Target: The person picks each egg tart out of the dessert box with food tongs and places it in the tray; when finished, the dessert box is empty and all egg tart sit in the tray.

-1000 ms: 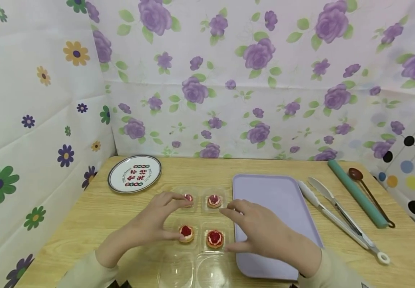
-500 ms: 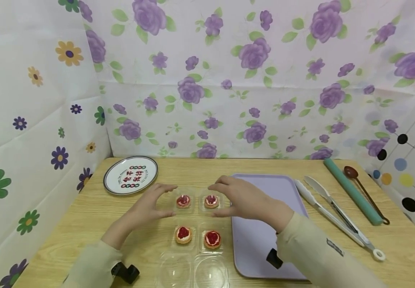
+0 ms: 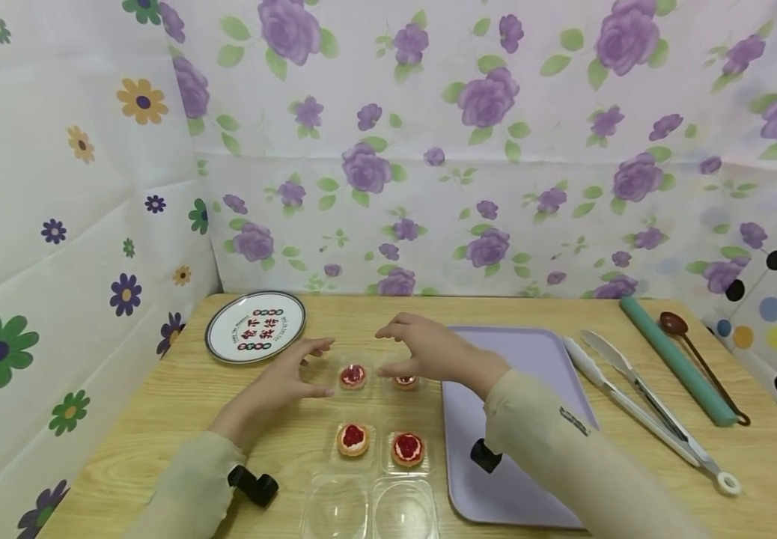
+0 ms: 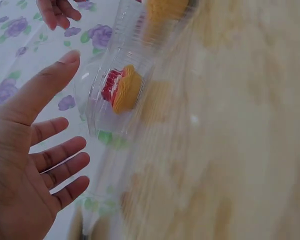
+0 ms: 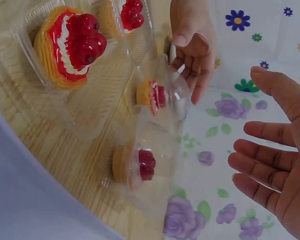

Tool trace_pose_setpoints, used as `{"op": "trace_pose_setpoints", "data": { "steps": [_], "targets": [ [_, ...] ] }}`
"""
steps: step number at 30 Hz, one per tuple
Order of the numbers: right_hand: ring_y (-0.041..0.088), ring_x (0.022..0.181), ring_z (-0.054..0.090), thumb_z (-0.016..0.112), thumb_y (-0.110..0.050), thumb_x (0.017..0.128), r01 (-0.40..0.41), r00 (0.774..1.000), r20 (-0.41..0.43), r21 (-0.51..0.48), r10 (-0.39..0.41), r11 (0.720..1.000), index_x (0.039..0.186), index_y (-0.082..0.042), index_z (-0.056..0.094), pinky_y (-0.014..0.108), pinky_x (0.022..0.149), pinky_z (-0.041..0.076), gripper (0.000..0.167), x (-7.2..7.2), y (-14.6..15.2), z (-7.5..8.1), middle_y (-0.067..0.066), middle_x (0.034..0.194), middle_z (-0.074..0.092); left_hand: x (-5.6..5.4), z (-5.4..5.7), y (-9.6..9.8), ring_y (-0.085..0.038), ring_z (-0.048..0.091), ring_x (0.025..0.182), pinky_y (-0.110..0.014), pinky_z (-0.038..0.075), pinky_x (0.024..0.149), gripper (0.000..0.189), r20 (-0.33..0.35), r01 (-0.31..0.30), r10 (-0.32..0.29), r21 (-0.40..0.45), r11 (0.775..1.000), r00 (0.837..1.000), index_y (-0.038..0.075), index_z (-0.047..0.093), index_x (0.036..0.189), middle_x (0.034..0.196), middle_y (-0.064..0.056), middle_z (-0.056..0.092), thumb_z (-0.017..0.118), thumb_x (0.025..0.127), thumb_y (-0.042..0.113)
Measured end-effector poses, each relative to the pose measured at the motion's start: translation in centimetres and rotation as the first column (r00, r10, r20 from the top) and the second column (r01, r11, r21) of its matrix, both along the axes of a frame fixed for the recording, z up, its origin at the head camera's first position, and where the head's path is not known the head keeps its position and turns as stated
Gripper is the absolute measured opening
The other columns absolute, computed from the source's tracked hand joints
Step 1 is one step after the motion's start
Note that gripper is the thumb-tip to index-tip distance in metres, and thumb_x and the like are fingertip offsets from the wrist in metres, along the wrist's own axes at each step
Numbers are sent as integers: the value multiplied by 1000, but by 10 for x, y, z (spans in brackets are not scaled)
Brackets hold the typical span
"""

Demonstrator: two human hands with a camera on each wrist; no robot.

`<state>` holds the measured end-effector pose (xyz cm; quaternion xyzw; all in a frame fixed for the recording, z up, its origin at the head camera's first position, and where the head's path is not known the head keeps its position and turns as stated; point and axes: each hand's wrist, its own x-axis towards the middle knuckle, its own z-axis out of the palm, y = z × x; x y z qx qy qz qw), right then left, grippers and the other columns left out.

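Observation:
My left hand hovers with fingers spread just left of a clear plastic box holding a fruit tart. Across from it, my right hand is held above the right-hand far box, partly hiding its tart. Both palms face inward, and neither hand holds anything. Domed lids cover these two far tarts, as the right wrist view shows on a tart. Closer to me, two red-topped tarts, the left one and the right one, sit in uncovered boxes. Their clear lids lie folded back toward me.
A lilac tray lies right of the boxes, under my right forearm. Beyond it are tongs, a green roll and a brown ladle. A round plate stands at the back left, and patterned cloth walls enclose the table.
Both hands have moved forward, away from me, from beside the nearer tarts to the far boxes. In the last half second they lift a little. The tarts stay in place.

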<state>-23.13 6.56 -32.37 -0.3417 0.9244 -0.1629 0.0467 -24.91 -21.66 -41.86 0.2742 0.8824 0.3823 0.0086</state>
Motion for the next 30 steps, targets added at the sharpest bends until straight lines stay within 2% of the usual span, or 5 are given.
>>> {"op": "trace_pose_setpoints", "data": {
  "steps": [5,12,19,23,30],
  "targets": [
    [25,127,51,66,-47,87,19,1000,9,24,-20,1000,136,-11,54,42,108,42,62,-10,-14,-8,8,136,54,-2,-9,3,-35,50,121,-54,41,103,86,65,-12,10,28,1000,998,4,40,143,133,-17,53,83,73,28],
    [25,130,48,66,-50,86,32,999,15,103,-34,994,137,-14,53,41,110,40,64,-21,-35,-15,8,140,51,0,-17,3,-34,51,119,-54,40,105,87,71,-11,11,0,1000,997,-2,38,144,128,-17,53,81,76,31],
    [25,131,47,68,-51,84,32,999,28,200,-38,979,139,-15,50,40,110,40,68,-26,-53,-19,7,142,50,-4,-21,5,-31,49,119,-51,40,104,83,100,-7,7,5,1000,995,3,40,143,130,-16,50,81,76,31],
    [25,130,48,71,-52,81,33,999,18,249,-39,968,139,-15,50,39,110,41,72,-28,-60,-25,8,140,51,-4,-24,4,-32,49,119,-52,40,105,82,98,-5,3,21,1000,995,3,41,141,131,-17,49,81,76,30],
    [23,125,49,68,-57,81,50,999,-21,322,-46,945,138,-15,52,38,109,41,72,-29,-69,-34,6,136,54,-5,-27,3,-31,51,118,-52,39,106,81,50,-19,18,15,1000,999,2,45,138,129,-15,52,83,73,30]
  ]
}}
